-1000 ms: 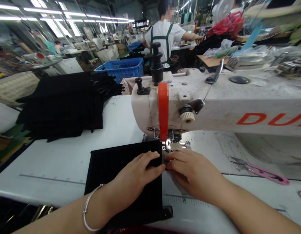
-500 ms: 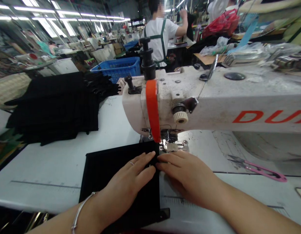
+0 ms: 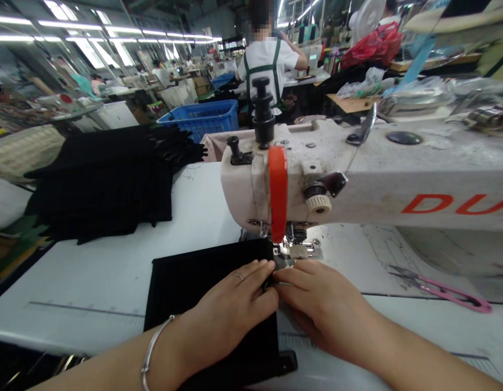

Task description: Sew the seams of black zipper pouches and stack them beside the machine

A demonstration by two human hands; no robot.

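Observation:
A black fabric piece (image 3: pixel 186 282) lies on the white table, its upper right corner at the presser foot of the sewing machine (image 3: pixel 251 184). My left hand (image 3: pixel 231 309) rests on the fabric, thumb and fingertips pressed together at its right edge, a ring and a bracelet showing. Against that same edge, just below the foot, my right hand (image 3: pixel 320 298) is closed, its fingertips pinching the fabric and meeting the left ones. An orange guard (image 3: pixel 278 193) partly hides the needle area.
Stacked black fabric (image 3: pixel 108 179) lies at the table's left. Pink-handled snips (image 3: pixel 442 292) rest right of my right hand. Behind the machine are a blue basket (image 3: pixel 206 119) and a person in a white shirt (image 3: pixel 263 65). The machine arm spans the right side.
The view has shifted, so the machine and table appear further right and slightly lower. My left fingers have drawn closer together at the fabric edge. The person behind has lowered an arm.

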